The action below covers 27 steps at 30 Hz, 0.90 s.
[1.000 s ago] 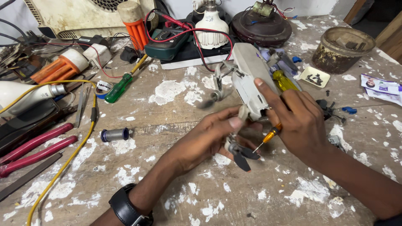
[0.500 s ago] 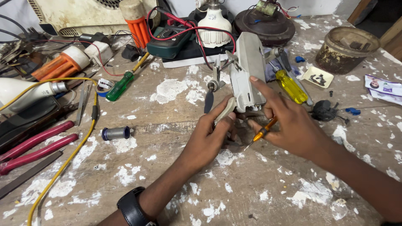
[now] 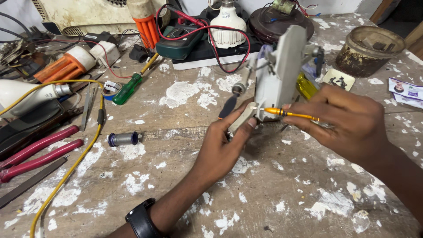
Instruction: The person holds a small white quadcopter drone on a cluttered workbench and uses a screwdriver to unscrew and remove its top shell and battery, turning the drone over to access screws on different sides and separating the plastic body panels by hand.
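On the paint-spattered workbench (image 3: 273, 194), head view, places given from the grey appliance housing:
appliance housing (image 3: 278, 72): grey-white plastic body, stood up on end at bench centre, metal rods and small parts sticking off its sides
left hand (image 3: 222, 147): just below-left of the housing, thumb and fingers clenched on its beige lower end, steadying it; black watch (image 3: 142, 219) on the wrist
right hand (image 3: 350, 121): right of the housing, fingers pinched round a thin orange screwdriver (image 3: 293, 114), lying level
screwdriver tip: touching the housing's lower part, just beside the left thumb; exact seat too small to tell
yellow-handled screwdriver (image 3: 306, 86): behind the housing on the right, partly hidden
green multimeter (image 3: 181, 42): behind-left, red lead looping over it
white bulb (image 3: 226, 25): behind, upright
dark round tin (image 3: 369, 50): far right-behind
green-handled screwdriver (image 3: 127, 89): left, well apart, lying flat
small metal cylinder (image 3: 123, 139): left, lower
red-handled pliers (image 3: 37, 152): far left
yellow cable (image 3: 70, 165): far left, curving down across the bench to the front edge
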Tool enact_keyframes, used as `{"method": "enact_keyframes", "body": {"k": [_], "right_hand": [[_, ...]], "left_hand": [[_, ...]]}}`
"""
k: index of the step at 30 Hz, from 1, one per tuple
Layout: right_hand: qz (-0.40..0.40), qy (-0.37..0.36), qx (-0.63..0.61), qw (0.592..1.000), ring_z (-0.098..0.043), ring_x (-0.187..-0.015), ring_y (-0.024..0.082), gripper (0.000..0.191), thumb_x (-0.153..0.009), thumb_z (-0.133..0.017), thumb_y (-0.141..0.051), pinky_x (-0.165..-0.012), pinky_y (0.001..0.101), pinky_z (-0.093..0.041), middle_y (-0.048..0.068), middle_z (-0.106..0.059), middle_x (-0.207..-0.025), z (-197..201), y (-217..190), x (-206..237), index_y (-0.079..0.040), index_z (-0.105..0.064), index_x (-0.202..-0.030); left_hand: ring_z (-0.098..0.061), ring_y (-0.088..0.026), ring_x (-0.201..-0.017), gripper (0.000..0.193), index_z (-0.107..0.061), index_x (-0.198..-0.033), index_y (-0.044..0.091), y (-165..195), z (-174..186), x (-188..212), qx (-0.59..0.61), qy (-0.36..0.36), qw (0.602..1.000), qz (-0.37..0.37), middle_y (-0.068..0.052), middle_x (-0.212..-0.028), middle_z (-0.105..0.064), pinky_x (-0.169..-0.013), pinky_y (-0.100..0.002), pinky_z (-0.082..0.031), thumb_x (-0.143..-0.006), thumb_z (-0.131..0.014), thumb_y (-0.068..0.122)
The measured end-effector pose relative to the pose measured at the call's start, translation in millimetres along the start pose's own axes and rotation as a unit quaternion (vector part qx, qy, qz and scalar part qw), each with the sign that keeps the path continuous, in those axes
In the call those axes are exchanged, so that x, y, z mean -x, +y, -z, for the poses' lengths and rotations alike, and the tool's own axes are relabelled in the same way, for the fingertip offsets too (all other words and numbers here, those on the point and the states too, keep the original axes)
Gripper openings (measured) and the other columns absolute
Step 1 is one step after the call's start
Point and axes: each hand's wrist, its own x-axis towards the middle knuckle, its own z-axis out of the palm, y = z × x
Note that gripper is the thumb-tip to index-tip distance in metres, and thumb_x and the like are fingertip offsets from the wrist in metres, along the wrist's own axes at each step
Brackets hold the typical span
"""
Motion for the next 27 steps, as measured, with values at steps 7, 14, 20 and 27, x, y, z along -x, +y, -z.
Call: {"method": "enact_keyframes", "body": {"k": [7, 14, 20, 27], "right_hand": [[-0.064, -0.005, -0.129, 0.99, -0.068, -0.061, 0.005, 0.016, -0.086, -0.082, -0.015, -0.05, 0.0222, -0.048, 0.005, -0.074, -0.074, 18, 0, 1, -0.005, -0.076, -0.096], [-0.119, -0.002, -0.202, 0.972, -0.068, -0.066, 0.009, 0.017, -0.1, -0.067, -0.018, -0.065, 0.0249, -0.058, 0.006, -0.068, -0.071, 30, 8, 20, -0.005, -0.067, -0.09], [-0.107, 0.061, -0.202, 0.972, -0.07, -0.068, 0.013, 0.029, -0.099, -0.069, -0.026, -0.063, 0.0267, -0.059, 0.006, -0.069, -0.067, 13, 8, 30, -0.005, -0.062, -0.08], [-0.073, 0.021, -0.113, 0.991, -0.073, -0.072, 0.022, 0.033, -0.097, -0.063, -0.026, -0.072, 0.0338, -0.062, 0.01, -0.065, -0.069, 27, -20, 27, -0.001, -0.062, -0.076]], "left_hand": [[-0.051, -0.005, -0.048, 0.038, -0.075, -0.122, 0.004, 2, -1, 1, -0.072, -0.014, 0.997, 0.04, 0.002, -0.059, -0.064, -0.043, -0.027, -0.036, -0.1, -0.061, 0.032], [-0.055, -0.005, -0.045, 0.037, -0.077, -0.11, 0.002, 1, -1, 0, -0.075, -0.022, 0.996, 0.035, 0.0, -0.058, -0.065, -0.038, -0.027, -0.038, -0.1, -0.063, 0.035], [-0.051, -0.006, -0.042, 0.039, -0.079, -0.106, 0.002, 4, -1, -1, -0.106, -0.017, 0.994, 0.023, -0.001, -0.055, -0.063, -0.037, -0.029, -0.033, -0.099, -0.062, 0.037], [-0.047, -0.006, -0.041, 0.039, -0.079, -0.106, 0.003, 5, -1, 0, -0.112, -0.016, 0.993, 0.024, -0.001, -0.053, -0.061, -0.037, -0.031, -0.031, -0.099, -0.061, 0.037]]}}
